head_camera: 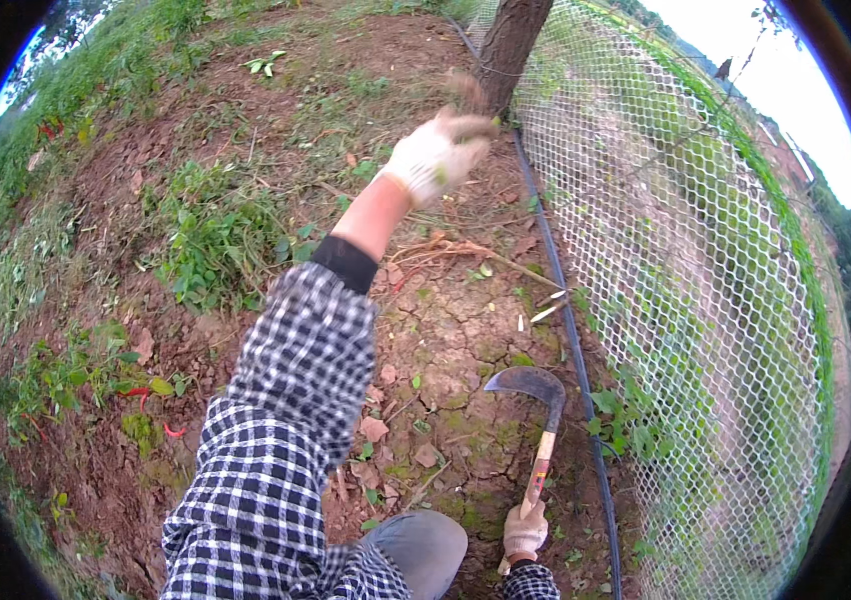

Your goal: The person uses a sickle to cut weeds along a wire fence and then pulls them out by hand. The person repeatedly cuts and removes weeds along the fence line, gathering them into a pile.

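My left hand point(440, 154), in a white knitted glove with greenish stains, reaches forward above the ground near the tree trunk. It is blurred, and a brownish blur lies just beyond its fingers; whether it holds anything I cannot tell. My right hand point(525, 529), in a similar glove, is closed around the wooden handle of a sickle point(543, 461) at the lower right. The sickle's dark curved blade point(534, 381) points forward and hooks to the left over cracked soil. Cut stems with pale ends point(549, 311) lie between the blade and my left hand.
A black hose point(566, 315) runs along the foot of a white mesh fence point(665, 247) on the right. The tree trunk point(509, 56) stands at the top beside the fence. Pulled green plants point(204, 247) and red chili peppers point(174, 431) lie to the left. My knee point(425, 551) is at the bottom.
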Demonstrator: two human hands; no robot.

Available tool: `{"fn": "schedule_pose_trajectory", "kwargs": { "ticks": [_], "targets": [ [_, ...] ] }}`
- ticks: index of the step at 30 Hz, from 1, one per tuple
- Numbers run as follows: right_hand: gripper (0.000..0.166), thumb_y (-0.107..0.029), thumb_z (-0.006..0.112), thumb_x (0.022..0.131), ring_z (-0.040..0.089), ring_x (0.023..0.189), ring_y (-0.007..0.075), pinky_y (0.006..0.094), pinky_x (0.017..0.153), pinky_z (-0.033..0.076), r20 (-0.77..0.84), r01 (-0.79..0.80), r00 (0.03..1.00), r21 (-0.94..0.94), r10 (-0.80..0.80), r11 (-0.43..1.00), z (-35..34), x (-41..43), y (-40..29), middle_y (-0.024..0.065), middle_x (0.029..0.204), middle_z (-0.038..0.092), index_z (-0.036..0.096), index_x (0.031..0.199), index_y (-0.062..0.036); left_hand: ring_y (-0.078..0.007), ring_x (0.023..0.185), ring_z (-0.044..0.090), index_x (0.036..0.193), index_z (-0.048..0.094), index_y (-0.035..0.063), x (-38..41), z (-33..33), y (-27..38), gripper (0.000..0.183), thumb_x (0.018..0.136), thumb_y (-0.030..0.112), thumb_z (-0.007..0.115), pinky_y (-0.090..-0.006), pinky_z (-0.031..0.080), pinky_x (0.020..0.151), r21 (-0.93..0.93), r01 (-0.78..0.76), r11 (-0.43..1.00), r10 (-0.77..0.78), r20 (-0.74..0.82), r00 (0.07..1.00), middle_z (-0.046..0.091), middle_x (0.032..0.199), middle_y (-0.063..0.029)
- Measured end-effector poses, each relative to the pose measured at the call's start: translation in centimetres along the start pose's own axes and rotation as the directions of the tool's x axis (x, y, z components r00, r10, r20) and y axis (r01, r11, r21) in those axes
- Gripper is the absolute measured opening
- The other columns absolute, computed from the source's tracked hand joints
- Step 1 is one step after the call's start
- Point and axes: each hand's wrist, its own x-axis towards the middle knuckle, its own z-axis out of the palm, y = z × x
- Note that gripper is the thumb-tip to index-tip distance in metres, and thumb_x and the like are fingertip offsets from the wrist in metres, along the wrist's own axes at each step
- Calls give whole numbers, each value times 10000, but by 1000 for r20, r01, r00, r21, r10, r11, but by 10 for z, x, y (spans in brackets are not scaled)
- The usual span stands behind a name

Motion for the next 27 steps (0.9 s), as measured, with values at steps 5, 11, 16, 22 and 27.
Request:
{"fn": "schedule_pose_trajectory", "kwargs": {
  "ticks": [5, 11, 16, 22, 27],
  "targets": [
    [366, -279, 630, 802, 649, 697, 424, 508, 637, 514, 13, -9, 1000, -11, 9, 1000, -2, -4, 6, 216, 728, 647, 545, 1090, -70, -308, 1178, 578, 1263, 584, 158, -44, 69, 17, 360, 943, 295, 491, -379, 479, 999, 249, -135, 959, 125, 55, 991, 532, 1360, -139],
    [345, -266, 635, 797, 653, 697, 411, 499, 643, 516, 22, -45, 999, 1, 45, 999, -5, -6, 4, 203, 710, 646, 555, 1070, -72, -352, 1121, 581, 1276, 513, 13, -302, 152, -45, 465, 866, 232, 529, -507, 462, 946, 547, -151, 823, -324, 672, 666, 506, 1296, -248],
    [306, -245, 604, 815, 649, 733, 425, 517, 664, 504, -10, 6, 1000, 71, -6, 997, -3, -6, -6, 222, 746, 648, 553, 1056, -64, -334, 962, 572, 1144, 593, 22, -448, 222, -65, 341, 873, 178, 457, -488, 411, 854, 507, 194, 840, -466, 490, 736, 601, 1122, -163],
    [325, -230, 609, 803, 637, 730, 432, 514, 668, 498, -86, 65, 994, 29, -62, 997, 3, -5, 6, 227, 757, 645, 553, 1066, -47, -238, 819, 535, 879, 637, 115, -396, 150, -9, 178, 821, 229, 513, -388, 400, 744, 519, -370, 771, -64, 640, 765, 594, 1065, -95],
    [343, -232, 615, 784, 638, 732, 431, 515, 665, 503, -87, 47, 995, 1, -46, 999, 7, -3, 5, 218, 753, 644, 553, 1068, -49, -241, 1003, 635, 1221, 567, 149, -364, 69, -9, 355, 894, 272, 505, -428, 521, 816, 214, 213, 953, -301, 730, 614, 611, 1119, -87]
  ]
}}
